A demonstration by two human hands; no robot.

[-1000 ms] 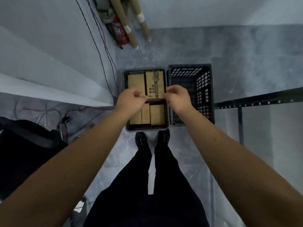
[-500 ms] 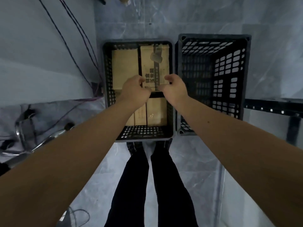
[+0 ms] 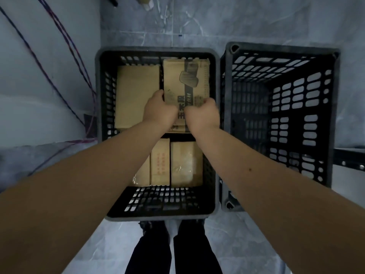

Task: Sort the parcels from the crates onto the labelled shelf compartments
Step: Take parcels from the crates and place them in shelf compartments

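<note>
A black plastic crate (image 3: 158,204) stands on the floor in front of my feet, holding several brown cardboard parcels. The printed parcel (image 3: 185,80) with a dark band lies at the crate's far right. My left hand (image 3: 159,109) grips its left edge and my right hand (image 3: 203,113) grips its right edge, both curled around its near end. A plain parcel (image 3: 137,95) lies to its left. Smaller parcels (image 3: 185,163) sit at the near side, partly hidden by my forearms.
A second black crate (image 3: 296,115) stands right beside the first, with nothing visible inside. Purple cables (image 3: 65,56) run along the pale wall at left. A black shelf rail (image 3: 349,161) shows at the right edge. My legs stand just behind the crate.
The camera has dropped closer to the crates. Both hands have gone down into the left crate and closed on the sides of the printed parcel.
</note>
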